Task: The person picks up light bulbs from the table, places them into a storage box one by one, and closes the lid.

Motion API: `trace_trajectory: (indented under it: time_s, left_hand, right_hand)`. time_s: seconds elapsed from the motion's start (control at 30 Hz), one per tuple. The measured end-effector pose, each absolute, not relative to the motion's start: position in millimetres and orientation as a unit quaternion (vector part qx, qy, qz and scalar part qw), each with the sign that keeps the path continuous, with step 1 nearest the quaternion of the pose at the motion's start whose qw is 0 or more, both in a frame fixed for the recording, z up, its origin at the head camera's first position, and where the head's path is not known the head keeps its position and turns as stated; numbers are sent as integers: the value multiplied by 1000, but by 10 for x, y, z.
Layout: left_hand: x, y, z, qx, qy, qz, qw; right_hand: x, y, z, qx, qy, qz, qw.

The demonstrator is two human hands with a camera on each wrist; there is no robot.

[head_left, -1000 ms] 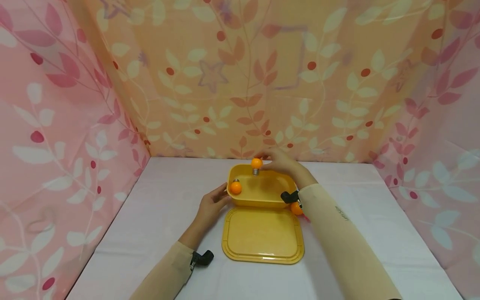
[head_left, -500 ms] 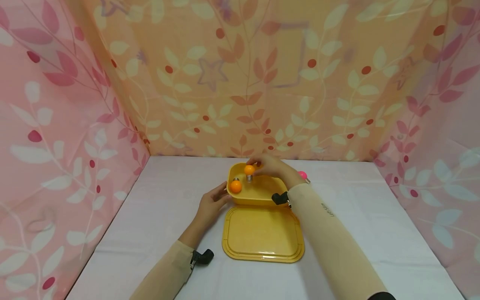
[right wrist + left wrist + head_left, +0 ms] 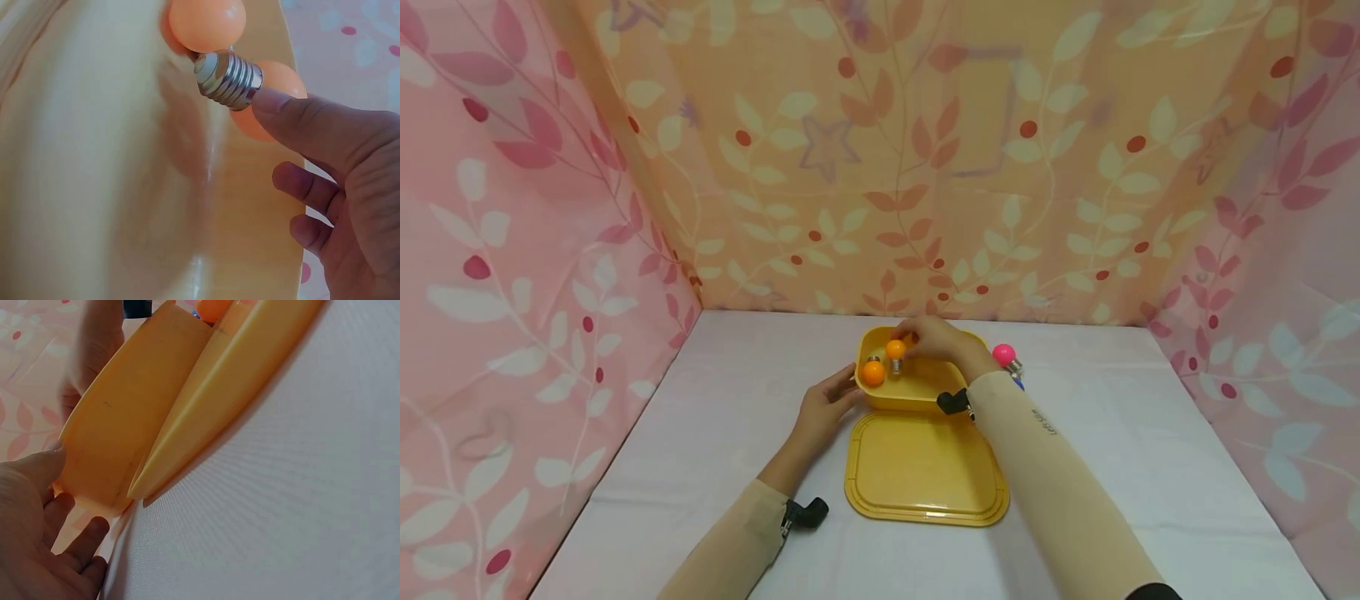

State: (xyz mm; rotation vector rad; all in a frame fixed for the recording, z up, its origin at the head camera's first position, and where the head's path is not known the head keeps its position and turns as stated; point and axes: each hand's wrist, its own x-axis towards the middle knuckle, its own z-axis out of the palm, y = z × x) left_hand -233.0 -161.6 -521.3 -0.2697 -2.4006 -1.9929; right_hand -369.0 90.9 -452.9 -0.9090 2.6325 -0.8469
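My right hand [image 3: 929, 337] is over the yellow box [image 3: 917, 403] and pinches an orange light bulb [image 3: 896, 349] by thumb and fingers. Its silver screw base [image 3: 231, 80] points down in the head view. A second orange light bulb [image 3: 873, 373] lies in the box's left end, close beside the held one. At the box's left end, my left hand [image 3: 822, 410] touches the outside with thumb and fingertips, the other fingers [image 3: 87, 540] loosely bent. The right hand hides part of the box's inside.
A yellow lid [image 3: 927, 471] lies flat on the white-covered table [image 3: 730, 375], just in front of the box. Right of the box lie a pink bulb [image 3: 1003, 355] and a partly hidden blue thing [image 3: 1018, 384]. Patterned cloth walls [image 3: 880, 167] stand around the table.
My right hand has moved left and lowered the orange bulb into the box, near the other one. The pink bulb has come out from behind my right arm. My left hand stays put.
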Motion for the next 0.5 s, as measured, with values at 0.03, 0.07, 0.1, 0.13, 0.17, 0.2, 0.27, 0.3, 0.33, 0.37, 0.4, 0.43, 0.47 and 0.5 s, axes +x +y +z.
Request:
trace_trajectory:
  time_s: [0.03,0.07,0.1,0.13,0.17,0.2,0.27,0.3,0.33,0.37,0.4,0.43,0.47,0.5]
  left_hand:
    - [-2333,-1616,-5216,-86,-766,-637,5]
    - [-2339,-1616,-5221,-84,-767,-636,6]
    - [-2348,-1619,-5238,-82,-768,-635,6]
    - [-2362,-1623,-5262,-80,-769,-634,7]
    - [-2376,-1628,-5288,-78,-771,-632,7]
    - [-2394,-1634,-5319,-77,-772,-631,9]
    - [-2427,-1644,-5381,-78,-772,-630,13]
    - [-2437,-1649,-5404,-79,-771,-631,15]
    - [-2443,-1652,-5419,-81,-770,-632,16]
    - [-2446,-1654,-5429,-84,-769,-633,16]
    - [-2447,-1656,-5435,-86,-769,-634,17]
    - [-2446,-1655,-5439,-88,-768,-634,17]
    - [-2443,-1653,-5440,-90,-768,-634,19]
    - [-2441,-1651,-5444,-91,-767,-634,19]
  right_hand:
    - [-3680,904,-4533,-308,899,-288,118]
    - [-3668,898,-4534,-304,900,-287,120]
    - [-3658,891,-4536,-301,902,-285,122]
    - [-3648,884,-4536,-299,903,-283,123]
    - [-3639,876,-4534,-297,904,-281,124]
    - [-3632,870,-4532,-294,906,-279,125]
    - [-3625,859,-4527,-293,908,-274,122]
    - [-3624,856,-4526,-292,908,-273,122]
    - [-3623,855,-4526,-292,908,-275,124]
    - [-3625,855,-4526,-291,907,-276,126]
    - [-3627,858,-4528,-292,907,-276,126]
    - [-3628,863,-4530,-293,906,-276,127]
    - [-3628,871,-4532,-292,906,-277,129]
    - [-3629,882,-4535,-291,907,-277,129]
